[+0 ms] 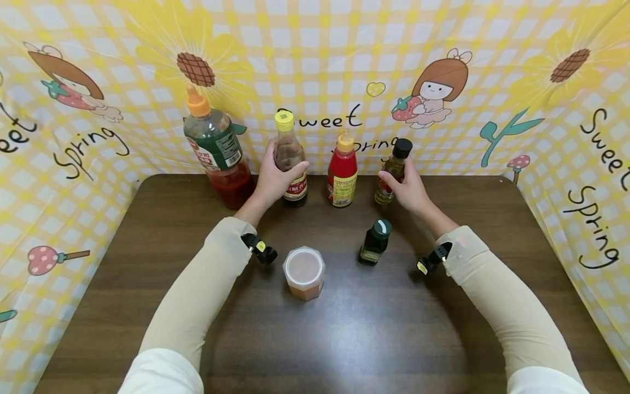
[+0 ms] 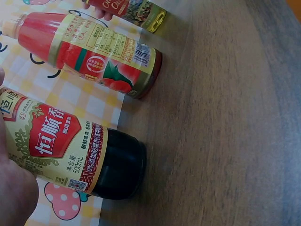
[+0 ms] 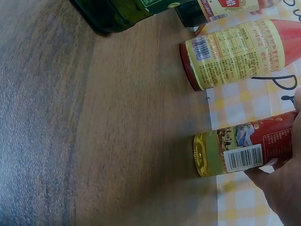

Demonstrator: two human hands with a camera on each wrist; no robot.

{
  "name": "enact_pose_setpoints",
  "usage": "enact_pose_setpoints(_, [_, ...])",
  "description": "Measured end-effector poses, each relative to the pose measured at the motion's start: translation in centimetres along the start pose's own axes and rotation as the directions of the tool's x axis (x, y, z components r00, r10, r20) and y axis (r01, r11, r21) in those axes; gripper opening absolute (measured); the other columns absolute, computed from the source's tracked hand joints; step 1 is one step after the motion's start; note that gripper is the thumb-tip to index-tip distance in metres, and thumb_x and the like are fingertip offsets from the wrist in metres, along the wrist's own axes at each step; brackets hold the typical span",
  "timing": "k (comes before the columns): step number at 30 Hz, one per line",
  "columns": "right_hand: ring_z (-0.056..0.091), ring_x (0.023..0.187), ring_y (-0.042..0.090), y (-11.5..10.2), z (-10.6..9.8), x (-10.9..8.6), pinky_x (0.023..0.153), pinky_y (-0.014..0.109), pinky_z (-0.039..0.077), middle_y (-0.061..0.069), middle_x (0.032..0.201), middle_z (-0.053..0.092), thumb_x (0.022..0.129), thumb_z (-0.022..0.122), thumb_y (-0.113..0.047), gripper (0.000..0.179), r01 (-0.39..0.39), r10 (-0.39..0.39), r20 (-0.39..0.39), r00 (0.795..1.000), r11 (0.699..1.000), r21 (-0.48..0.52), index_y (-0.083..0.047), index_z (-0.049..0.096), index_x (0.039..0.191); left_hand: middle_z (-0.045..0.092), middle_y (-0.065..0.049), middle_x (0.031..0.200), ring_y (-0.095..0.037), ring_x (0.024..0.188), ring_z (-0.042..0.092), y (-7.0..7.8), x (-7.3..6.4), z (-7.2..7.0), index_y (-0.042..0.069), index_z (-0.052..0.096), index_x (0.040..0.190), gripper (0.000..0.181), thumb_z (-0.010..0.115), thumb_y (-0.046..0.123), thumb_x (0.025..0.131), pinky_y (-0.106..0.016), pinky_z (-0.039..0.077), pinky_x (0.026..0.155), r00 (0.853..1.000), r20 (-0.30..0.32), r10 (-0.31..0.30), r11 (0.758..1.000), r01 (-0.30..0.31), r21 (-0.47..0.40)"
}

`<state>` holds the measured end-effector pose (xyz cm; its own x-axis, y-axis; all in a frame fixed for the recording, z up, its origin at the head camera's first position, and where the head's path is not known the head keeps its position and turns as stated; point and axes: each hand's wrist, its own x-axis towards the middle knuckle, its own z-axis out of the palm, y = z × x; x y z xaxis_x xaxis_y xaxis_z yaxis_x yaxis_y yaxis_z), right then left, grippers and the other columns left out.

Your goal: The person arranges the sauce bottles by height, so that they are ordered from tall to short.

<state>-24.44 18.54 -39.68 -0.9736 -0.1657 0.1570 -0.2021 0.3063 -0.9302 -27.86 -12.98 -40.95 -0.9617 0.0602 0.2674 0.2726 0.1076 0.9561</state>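
Observation:
My left hand (image 1: 273, 176) grips a vinegar bottle (image 1: 296, 190) with a yellow cap, near the back of the table. Its red and cream label faces the left wrist view, above a dark base. Farther right, my right hand (image 1: 412, 190) holds a small olive oil bottle (image 1: 384, 194) with a black cap, thumb across its front. In the right wrist view, the olive oil bottle (image 3: 244, 146) shows a barcode and a yellowish bottom. Between the two hands stands a red ketchup bottle (image 1: 343, 175) with an orange-yellow cap, touched by neither.
A large sauce bottle (image 1: 221, 148) with an orange nozzle stands left of the left hand. Nearer the front are a lidded octagonal jar (image 1: 304, 273) and a small dark green bottle (image 1: 374, 243). A yellow checked cloth (image 1: 315, 65) hangs behind the wooden table (image 1: 344, 339).

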Motion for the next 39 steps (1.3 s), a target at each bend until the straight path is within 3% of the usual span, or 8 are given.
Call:
enact_pose_setpoints(7, [0.053,0.121,0.037,0.2,-0.2,-0.1,0.105,0.053,0.043,0.035,0.138,0.049,0.103,0.059,-0.006,0.053,0.002,-0.002,0.009,1.000,1.000,0.003,0.011,0.031,0.145,0.060,-0.012,0.128,-0.025,0.119,0.058,0.0,-0.1,0.1,0.008,0.045,0.140,0.062,0.079,0.012,0.088,-0.044,0.048,0.103,1.000,0.002,0.004,1.000,-0.004,-0.012])
enact_pose_setpoints(9, [0.052,0.123,0.039,1.1,-0.3,0.2,0.106,0.054,0.042,0.034,0.140,0.048,0.102,0.060,-0.007,0.055,0.007,-0.007,0.013,1.000,1.000,0.007,0.009,0.030,0.146,0.060,-0.011,0.128,-0.024,0.119,0.058,0.0,-0.2,0.2,0.008,0.045,0.140,0.062,0.079,0.011,0.088,-0.043,0.049,0.102,1.000,0.000,0.007,1.000,-0.006,-0.015])
enact_pose_setpoints(14, [0.052,0.125,0.038,3.8,-0.7,1.0,0.106,0.056,0.043,0.027,0.140,0.048,0.102,0.064,-0.018,0.062,-0.010,0.010,0.012,1.000,0.999,-0.047,0.000,0.028,0.150,0.060,-0.012,0.127,-0.024,0.118,0.058,-0.2,-0.1,0.2,0.008,0.045,0.139,0.061,0.079,0.011,0.088,-0.044,0.049,0.102,1.000,0.000,0.011,1.000,-0.011,-0.021])
enact_pose_setpoints(20, [0.050,0.130,0.037,3.8,-1.4,0.7,0.107,0.057,0.043,0.023,0.142,0.047,0.101,0.066,-0.029,0.067,-0.053,0.055,0.023,0.998,0.993,-0.107,-0.005,0.029,0.150,0.059,-0.014,0.128,-0.028,0.120,0.058,-0.4,-0.1,0.1,0.007,0.044,0.140,0.061,0.078,0.010,0.089,-0.046,0.048,0.104,1.000,0.007,0.010,1.000,-0.010,-0.029])
enact_pose_setpoints(30, [0.028,0.148,0.040,2.8,-3.3,-1.5,0.117,0.061,0.026,0.023,0.161,0.027,0.101,0.066,-0.016,0.083,0.071,-0.052,0.097,0.994,0.976,-0.208,-0.007,0.011,0.162,0.059,-0.011,0.128,-0.026,0.119,0.058,-0.3,-0.1,0.1,0.008,0.044,0.140,0.062,0.078,0.011,0.089,-0.045,0.048,0.104,1.000,0.006,0.009,1.000,-0.009,-0.007])
enact_pose_setpoints(39, [0.020,0.152,0.036,2.1,-5.6,-4.5,0.120,0.059,0.020,0.022,0.165,0.019,0.104,0.061,-0.021,0.081,0.090,-0.047,0.156,0.987,0.955,-0.282,-0.004,0.008,0.163,0.059,-0.011,0.128,-0.026,0.118,0.059,0.0,-0.1,0.1,0.009,0.044,0.140,0.063,0.080,0.016,0.089,-0.044,0.049,0.102,1.000,0.007,0.004,1.000,-0.004,0.005])
